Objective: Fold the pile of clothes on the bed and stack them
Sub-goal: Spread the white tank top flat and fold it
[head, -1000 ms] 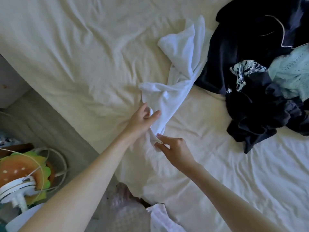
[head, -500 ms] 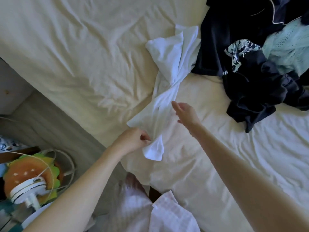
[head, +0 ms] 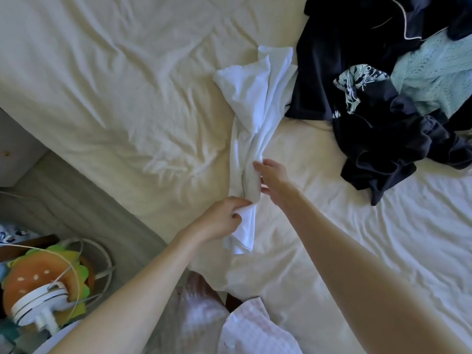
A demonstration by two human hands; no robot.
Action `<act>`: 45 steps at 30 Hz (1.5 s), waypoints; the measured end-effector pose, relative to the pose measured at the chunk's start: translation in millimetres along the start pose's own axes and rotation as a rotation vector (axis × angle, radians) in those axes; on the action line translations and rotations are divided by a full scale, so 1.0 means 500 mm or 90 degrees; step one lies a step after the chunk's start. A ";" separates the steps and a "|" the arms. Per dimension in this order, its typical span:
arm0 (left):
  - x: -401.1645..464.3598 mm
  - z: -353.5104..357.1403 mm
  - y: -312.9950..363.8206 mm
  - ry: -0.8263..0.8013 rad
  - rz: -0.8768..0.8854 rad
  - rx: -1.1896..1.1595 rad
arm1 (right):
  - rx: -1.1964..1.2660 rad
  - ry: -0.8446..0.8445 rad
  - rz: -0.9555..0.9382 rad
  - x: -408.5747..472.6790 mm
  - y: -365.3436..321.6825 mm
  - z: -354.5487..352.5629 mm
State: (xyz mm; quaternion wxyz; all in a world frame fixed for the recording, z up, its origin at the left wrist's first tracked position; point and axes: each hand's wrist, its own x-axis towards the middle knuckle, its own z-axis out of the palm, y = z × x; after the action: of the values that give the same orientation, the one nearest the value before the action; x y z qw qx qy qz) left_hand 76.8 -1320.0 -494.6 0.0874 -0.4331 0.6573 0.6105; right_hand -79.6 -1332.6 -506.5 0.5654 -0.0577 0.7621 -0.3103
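Note:
A white garment (head: 252, 103) lies twisted in a long strip down the middle of the cream bed (head: 122, 80). My left hand (head: 219, 221) grips its near end, which hangs in folds below my fingers. My right hand (head: 273, 176) holds the strip a little farther up, fingers curled round its right side. At the upper right is the pile of clothes: dark navy garments (head: 378, 139), a black-and-white patterned piece (head: 355, 83) and a pale mint knit (head: 434, 70).
The bed's near edge runs diagonally from the left to the bottom centre. Beside it on the floor are a grey rug (head: 76, 200), a burger-shaped cushion (head: 38, 272) and a white fan (head: 38, 305) with cables.
My right hand has closed on the white strip from its right side. My left hand has pulled the near end toward the bed's edge, so the garment is stretched longer and straighter.

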 end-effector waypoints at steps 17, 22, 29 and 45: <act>-0.032 0.030 -0.002 0.230 -0.238 -0.307 | 0.094 -0.006 0.045 -0.178 0.196 -0.215; -0.007 0.045 0.002 0.194 -0.223 -0.158 | 0.082 0.037 0.038 -0.187 0.210 -0.217; 0.027 0.058 0.036 0.286 -0.207 -0.271 | 0.080 0.150 -0.004 -0.138 0.194 -0.222; 0.012 0.008 -0.030 0.327 -0.196 -0.028 | -0.195 0.330 -0.071 -0.059 0.209 -0.240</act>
State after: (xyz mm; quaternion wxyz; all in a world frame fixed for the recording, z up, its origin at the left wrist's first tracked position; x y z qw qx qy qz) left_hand 81.5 -1317.7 -510.2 0.0000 -0.6700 0.5709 0.4746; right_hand -149.3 -1187.3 -518.1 0.3190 -0.1028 0.9145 -0.2266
